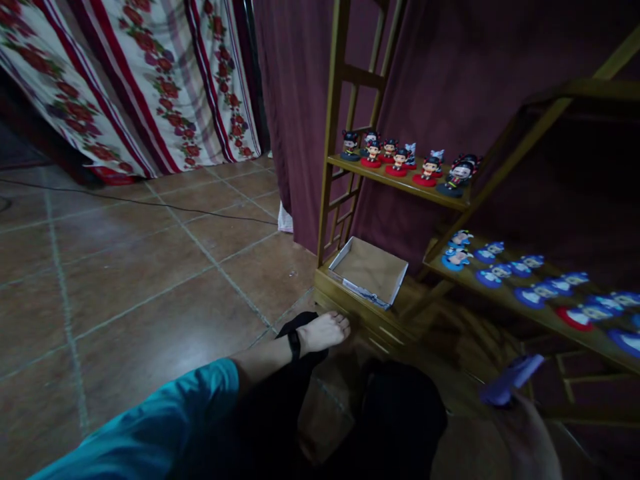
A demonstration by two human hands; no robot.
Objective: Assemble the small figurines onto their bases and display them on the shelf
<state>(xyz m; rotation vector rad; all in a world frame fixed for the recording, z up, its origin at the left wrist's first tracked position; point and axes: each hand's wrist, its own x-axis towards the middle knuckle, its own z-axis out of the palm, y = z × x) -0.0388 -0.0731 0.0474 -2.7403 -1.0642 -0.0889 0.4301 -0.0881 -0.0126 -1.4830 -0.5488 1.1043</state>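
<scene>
My left hand (327,331), with a dark band on its wrist, rests palm down on my left knee and holds nothing. Its fingers bend loosely over the knee. At lower right, my right hand (525,417) is dim and blurred, closed around a folded purple cloth (513,380); the cloth's exact form is hard to make out. This hand is just below the shelf board (505,293) that carries blue-based figurines (495,273). Nearer the middle, a shallow cardboard box (370,267) sits on the low base of the wooden shelf.
A higher shelf board (400,179) bears several small figurines (400,160) on red and dark bases. Wooden uprights (330,133) frame the stand before a maroon curtain (300,100). A thin cable (200,210) crosses the tiled floor (150,287). A floral curtain (150,67) hangs at upper left.
</scene>
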